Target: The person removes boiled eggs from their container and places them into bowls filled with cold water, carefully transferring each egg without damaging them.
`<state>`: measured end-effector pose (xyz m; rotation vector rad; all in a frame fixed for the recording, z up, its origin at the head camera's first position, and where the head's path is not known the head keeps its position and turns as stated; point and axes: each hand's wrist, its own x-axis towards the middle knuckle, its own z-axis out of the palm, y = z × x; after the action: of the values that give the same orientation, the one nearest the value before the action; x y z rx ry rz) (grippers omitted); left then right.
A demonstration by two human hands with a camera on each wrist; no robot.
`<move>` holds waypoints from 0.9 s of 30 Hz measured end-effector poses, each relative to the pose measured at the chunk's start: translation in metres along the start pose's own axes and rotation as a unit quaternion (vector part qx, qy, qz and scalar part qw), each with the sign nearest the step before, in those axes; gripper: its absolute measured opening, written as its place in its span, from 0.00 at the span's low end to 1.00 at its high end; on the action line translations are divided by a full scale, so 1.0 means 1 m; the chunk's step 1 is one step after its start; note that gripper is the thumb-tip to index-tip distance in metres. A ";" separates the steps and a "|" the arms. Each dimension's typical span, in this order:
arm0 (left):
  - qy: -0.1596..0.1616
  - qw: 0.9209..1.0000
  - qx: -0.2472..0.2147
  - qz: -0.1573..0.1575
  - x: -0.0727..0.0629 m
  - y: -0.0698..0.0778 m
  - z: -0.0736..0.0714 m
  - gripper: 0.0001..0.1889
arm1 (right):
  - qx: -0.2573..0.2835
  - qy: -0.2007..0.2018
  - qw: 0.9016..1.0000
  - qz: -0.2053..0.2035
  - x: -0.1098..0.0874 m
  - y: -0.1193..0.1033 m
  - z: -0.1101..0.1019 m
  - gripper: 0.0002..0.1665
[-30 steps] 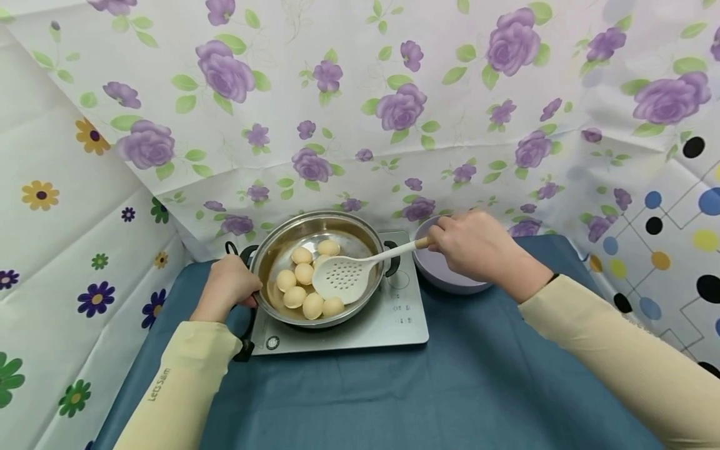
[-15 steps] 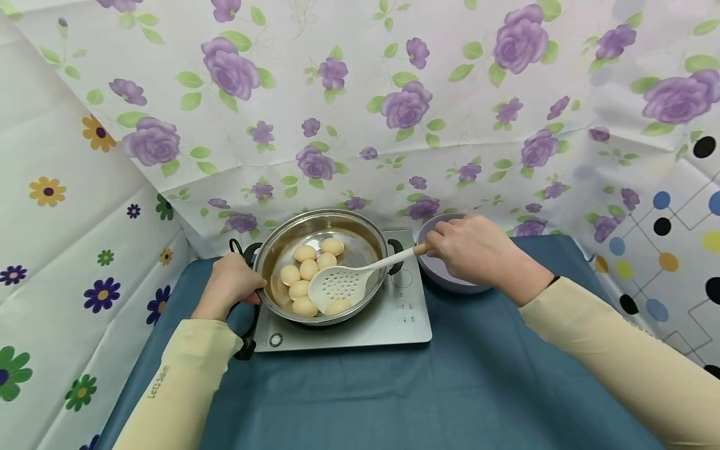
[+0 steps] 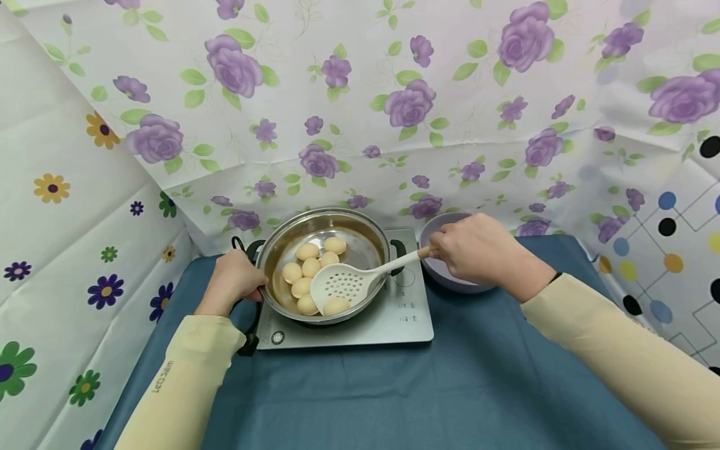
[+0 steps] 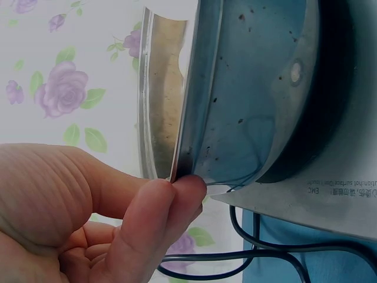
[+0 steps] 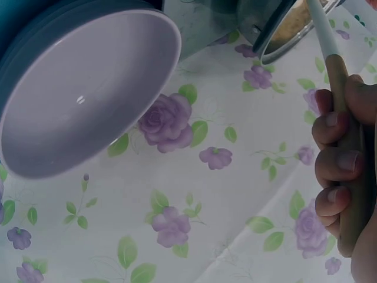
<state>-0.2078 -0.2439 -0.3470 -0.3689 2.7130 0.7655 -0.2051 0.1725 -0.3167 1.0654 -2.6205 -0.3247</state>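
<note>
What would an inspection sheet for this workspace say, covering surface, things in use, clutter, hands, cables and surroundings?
Surface: blue tablecloth, lightly creased.
Things in use: steel pan on a cooktop, eight eggs visible inside; lilac bowl right of the cooktop; white skimmer, its head within the pan.
Clutter: nothing seen.
Hands: left hand pinches the pan's rim; right hand grips the skimmer's wooden handle.
Cables: black cable looped by the cooktop's left side; its ends can't be made out.
Surroundings: purple-flowered sheet behind; patterned sheets either side.
</note>
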 end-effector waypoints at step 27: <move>0.019 0.999 -0.029 -0.010 -0.003 -0.001 0.004 0.12 | 0.088 -0.143 0.981 0.097 0.006 0.009 -0.011 0.14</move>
<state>-0.2038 -0.2418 -0.3492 -0.4278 2.7222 0.8412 -0.2112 0.1730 -0.3025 0.8561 -3.0308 -0.2175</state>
